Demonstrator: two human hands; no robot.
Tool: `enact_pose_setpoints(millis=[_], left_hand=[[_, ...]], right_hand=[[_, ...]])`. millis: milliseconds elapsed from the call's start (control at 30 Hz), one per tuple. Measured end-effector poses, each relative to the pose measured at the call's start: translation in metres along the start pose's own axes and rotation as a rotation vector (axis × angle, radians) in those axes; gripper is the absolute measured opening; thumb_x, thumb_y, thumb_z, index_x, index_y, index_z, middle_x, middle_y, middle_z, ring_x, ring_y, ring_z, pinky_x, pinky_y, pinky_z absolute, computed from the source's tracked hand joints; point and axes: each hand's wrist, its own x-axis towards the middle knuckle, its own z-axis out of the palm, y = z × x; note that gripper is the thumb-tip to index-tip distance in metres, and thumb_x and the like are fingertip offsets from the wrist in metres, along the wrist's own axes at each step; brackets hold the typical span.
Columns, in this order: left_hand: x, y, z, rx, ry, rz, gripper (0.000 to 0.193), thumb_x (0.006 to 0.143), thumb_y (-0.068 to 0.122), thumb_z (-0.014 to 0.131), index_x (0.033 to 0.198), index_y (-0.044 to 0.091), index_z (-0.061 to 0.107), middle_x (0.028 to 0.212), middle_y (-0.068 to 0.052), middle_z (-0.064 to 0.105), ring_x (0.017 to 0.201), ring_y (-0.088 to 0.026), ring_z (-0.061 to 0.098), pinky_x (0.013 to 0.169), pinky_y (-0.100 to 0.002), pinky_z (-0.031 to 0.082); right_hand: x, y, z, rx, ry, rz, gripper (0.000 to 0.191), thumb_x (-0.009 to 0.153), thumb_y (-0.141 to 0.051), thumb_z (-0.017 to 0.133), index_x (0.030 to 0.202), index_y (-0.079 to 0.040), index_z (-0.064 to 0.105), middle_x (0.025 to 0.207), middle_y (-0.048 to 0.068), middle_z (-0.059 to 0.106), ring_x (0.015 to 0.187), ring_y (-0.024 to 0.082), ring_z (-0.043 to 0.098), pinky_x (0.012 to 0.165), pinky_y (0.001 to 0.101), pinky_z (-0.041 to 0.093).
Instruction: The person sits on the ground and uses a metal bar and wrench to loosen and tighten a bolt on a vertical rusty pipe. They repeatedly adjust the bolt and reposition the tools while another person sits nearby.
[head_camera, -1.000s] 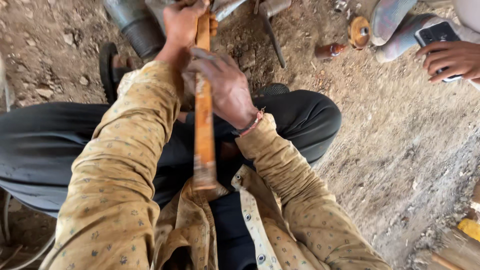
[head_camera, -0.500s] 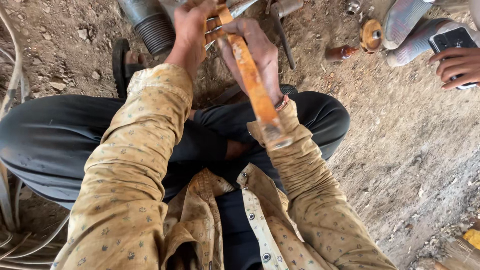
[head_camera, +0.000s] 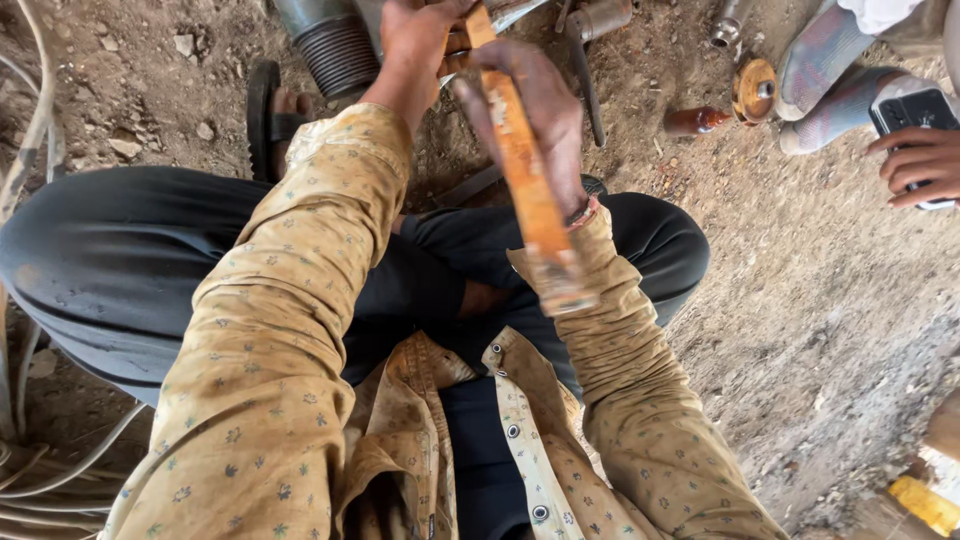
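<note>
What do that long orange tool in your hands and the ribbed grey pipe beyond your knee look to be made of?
Orange tool: likely metal under worn orange paint, since the flat straight bar shows scuffs and a bare grey-brown tip. The right hand grips it; the left hand holds the top end. Ribbed pipe: probably steel with a dull grey finish and fine thread-like ridges, though hard plastic can't be ruled out.

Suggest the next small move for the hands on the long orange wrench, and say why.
Probably swing the handle further toward the body. The right hand wraps the long orange pipe wrench mid-handle, its free end tilted over the lap, while the left hand steadies the head end near the ribbed grey pipe. What the head grips is cut off at the frame edge.
</note>
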Motion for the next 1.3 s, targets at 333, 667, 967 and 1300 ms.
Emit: enact_pose_setpoints(millis=[333, 667, 967, 1300], left_hand=[[0.003, 0.008, -0.001, -0.088, 0.031, -0.095, 0.02, 0.093, 0.02, 0.063, 0.092, 0.001, 0.069, 0.084, -0.013, 0.079, 0.076, -0.025, 0.082, 0.068, -0.041, 0.066], [0.003, 0.014, -0.005, -0.185, 0.045, -0.083, 0.025, 0.093, 0.025, 0.066, 0.092, 0.0, 0.069, 0.084, -0.014, 0.078, 0.077, -0.025, 0.08, 0.069, -0.04, 0.068], [0.006, 0.009, -0.001, -0.237, -0.038, -0.066, 0.014, 0.089, 0.015, 0.067, 0.098, 0.005, 0.066, 0.091, -0.011, 0.076, 0.081, -0.023, 0.076, 0.072, -0.041, 0.066], [-0.013, 0.005, -0.004, -0.317, 0.034, -0.171, 0.024, 0.097, 0.026, 0.057, 0.098, 0.003, 0.067, 0.086, -0.012, 0.073, 0.078, -0.023, 0.074, 0.069, -0.038, 0.063]], right_hand=[[0.018, 0.003, 0.004, 0.051, 0.1, 0.018, 0.023, 0.112, -0.019, 0.072, 0.121, -0.003, 0.058, 0.114, 0.006, 0.066, 0.099, 0.016, 0.071, 0.082, 0.0289, 0.063], [0.032, -0.022, 0.007, 0.258, 0.222, 0.204, 0.025, 0.103, -0.023, 0.073, 0.109, -0.002, 0.06, 0.096, 0.007, 0.074, 0.083, 0.014, 0.079, 0.072, 0.0314, 0.066], [0.009, -0.018, 0.007, -0.149, 0.026, -0.045, 0.02, 0.109, -0.019, 0.076, 0.112, -0.003, 0.065, 0.107, 0.011, 0.071, 0.094, 0.016, 0.071, 0.08, 0.0329, 0.061], [0.051, 0.028, -0.004, 0.108, 0.094, 0.125, 0.031, 0.109, -0.032, 0.073, 0.109, -0.002, 0.064, 0.09, 0.006, 0.072, 0.078, 0.015, 0.074, 0.07, 0.0307, 0.065]])
